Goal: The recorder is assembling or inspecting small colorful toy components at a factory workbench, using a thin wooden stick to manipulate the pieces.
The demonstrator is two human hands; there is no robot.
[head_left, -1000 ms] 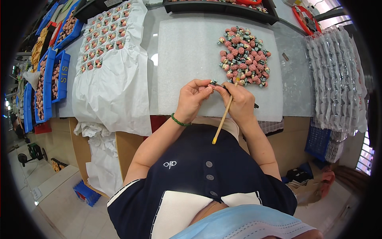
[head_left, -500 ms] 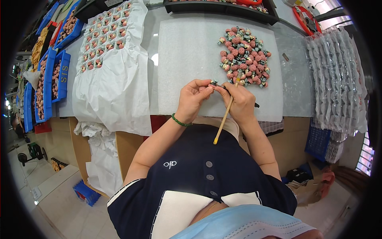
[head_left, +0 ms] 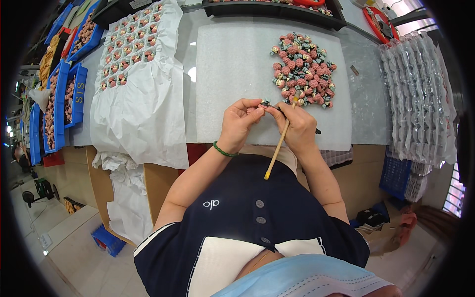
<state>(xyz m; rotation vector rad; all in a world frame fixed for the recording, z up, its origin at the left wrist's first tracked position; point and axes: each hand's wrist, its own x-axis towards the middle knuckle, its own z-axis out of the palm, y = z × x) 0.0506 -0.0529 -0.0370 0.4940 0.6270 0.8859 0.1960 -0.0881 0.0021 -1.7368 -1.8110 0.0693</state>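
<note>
My left hand point(head_left: 238, 121) pinches a small figurine point(head_left: 265, 103) in pink and grey-green between thumb and fingertips; much of it is hidden by the fingers. My right hand point(head_left: 299, 126) is closed around a slim dark tool point(head_left: 318, 131), whose front end meets the figurine. Also lying in that hand is a wooden stick point(head_left: 276, 154) with a yellow lower end, pointing down toward my shirt. Just beyond my right hand, a heap of similar pink figurines point(head_left: 304, 72) rests on a white foam sheet point(head_left: 232, 59).
To the left, figurines stand in a pocketed tray point(head_left: 129, 44) with white paper point(head_left: 138, 114) draped over its near part. Blue bins point(head_left: 75, 96) of figurines line the far left. Stacked clear plastic trays point(head_left: 420, 99) rise at the right. A black tray point(head_left: 277, 11) sits along the back.
Both hands keep nearly the same pose over the foam sheet. My right hand and the wooden stick have shifted very slightly to the left.
</note>
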